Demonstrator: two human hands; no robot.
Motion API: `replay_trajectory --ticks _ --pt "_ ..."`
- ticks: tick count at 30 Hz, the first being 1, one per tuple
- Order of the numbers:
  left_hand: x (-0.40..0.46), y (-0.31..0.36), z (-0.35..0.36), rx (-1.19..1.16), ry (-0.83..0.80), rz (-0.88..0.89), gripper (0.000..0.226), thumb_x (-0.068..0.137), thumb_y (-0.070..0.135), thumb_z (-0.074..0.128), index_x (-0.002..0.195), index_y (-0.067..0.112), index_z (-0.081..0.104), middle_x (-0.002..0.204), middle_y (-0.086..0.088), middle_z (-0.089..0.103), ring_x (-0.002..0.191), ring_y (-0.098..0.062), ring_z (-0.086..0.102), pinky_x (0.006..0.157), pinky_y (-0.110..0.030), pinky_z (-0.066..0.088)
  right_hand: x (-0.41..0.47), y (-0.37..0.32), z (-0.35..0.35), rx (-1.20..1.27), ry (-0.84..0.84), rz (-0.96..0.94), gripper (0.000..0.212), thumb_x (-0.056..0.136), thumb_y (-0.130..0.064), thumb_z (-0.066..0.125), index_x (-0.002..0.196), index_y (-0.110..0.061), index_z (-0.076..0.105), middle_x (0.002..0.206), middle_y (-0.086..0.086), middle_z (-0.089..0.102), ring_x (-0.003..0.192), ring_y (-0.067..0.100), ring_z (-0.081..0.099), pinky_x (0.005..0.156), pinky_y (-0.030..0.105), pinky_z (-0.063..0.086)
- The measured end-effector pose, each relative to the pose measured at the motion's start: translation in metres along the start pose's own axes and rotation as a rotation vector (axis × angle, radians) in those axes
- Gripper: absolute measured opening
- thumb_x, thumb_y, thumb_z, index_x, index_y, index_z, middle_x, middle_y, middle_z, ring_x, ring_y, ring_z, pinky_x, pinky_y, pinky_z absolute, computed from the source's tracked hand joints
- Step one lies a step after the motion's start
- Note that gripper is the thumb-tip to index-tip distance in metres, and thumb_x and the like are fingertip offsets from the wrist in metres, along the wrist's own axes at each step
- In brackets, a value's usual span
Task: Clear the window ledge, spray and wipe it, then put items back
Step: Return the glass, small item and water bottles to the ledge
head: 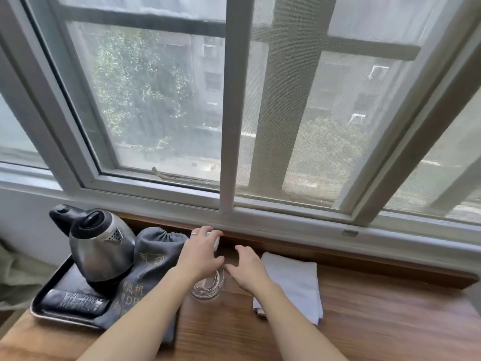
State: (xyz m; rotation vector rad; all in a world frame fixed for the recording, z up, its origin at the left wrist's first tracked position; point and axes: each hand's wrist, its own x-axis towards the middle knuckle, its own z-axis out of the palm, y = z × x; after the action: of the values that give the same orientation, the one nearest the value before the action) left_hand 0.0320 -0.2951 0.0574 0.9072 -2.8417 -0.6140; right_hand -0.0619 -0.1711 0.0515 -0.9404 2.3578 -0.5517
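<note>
Wooden table nearest. Glass sits between both forearms. White folded cloth lies just right of it. Right hand hovers open, fingers spread, beside the glass. Left hand reaches further, fingers curled over a small teal-white object at the ledge; grip unclear. Left: grey pouch, kettle on black tray. Window frame beyond.

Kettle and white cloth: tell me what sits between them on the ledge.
In the head view, between the kettle and white cloth lie a grey pouch, a glass and both hands.
</note>
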Motion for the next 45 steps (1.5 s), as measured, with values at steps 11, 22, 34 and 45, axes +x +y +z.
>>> replay_trajectory --ticks 11,22,34,45 --pt "-0.015 0.063 0.007 -0.054 -0.122 0.211 0.068 0.081 0.044 0.068 0.142 0.029 0.043 0.141 0.003 0.047 0.131 -0.020 0.042 0.108 -0.038 0.040 -0.064 0.049 -0.050 -0.027 0.264 0.166 0.069 0.098 -0.042 0.056 0.154 -0.015 0.029 0.159 0.001 0.027 0.144 0.022 0.027 0.114 0.036 0.033" --pt "-0.057 0.197 0.038 -0.035 -0.201 0.400 0.074 0.080 0.046 0.068 0.146 0.029 0.038 0.146 0.001 0.041 0.136 -0.022 0.036 0.109 -0.037 0.038 -0.166 0.146 -0.095 0.008 0.390 0.363 0.075 0.094 -0.050 0.058 0.154 -0.016 0.030 0.157 0.005 0.031 0.141 0.026 0.034 0.113 0.039 0.036" --pt "-0.151 0.411 0.141 0.002 -0.322 0.570 0.075 0.081 0.047 0.069 0.146 0.027 0.036 0.147 0.001 0.040 0.136 -0.023 0.035 0.108 -0.039 0.039 -0.338 0.330 -0.149 0.057 0.463 0.564 0.072 0.089 -0.054 0.062 0.146 -0.018 0.038 0.149 0.002 0.040 0.138 0.025 0.038 0.108 0.041 0.039" --pt "-0.206 0.568 0.222 -0.035 -0.420 0.678 0.076 0.079 0.042 0.071 0.145 0.025 0.037 0.146 -0.001 0.042 0.136 -0.024 0.036 0.109 -0.039 0.037 -0.448 0.465 -0.191 0.120 0.551 0.682 0.070 0.089 -0.051 0.064 0.145 -0.015 0.042 0.145 0.005 0.044 0.136 0.026 0.040 0.108 0.037 0.036"
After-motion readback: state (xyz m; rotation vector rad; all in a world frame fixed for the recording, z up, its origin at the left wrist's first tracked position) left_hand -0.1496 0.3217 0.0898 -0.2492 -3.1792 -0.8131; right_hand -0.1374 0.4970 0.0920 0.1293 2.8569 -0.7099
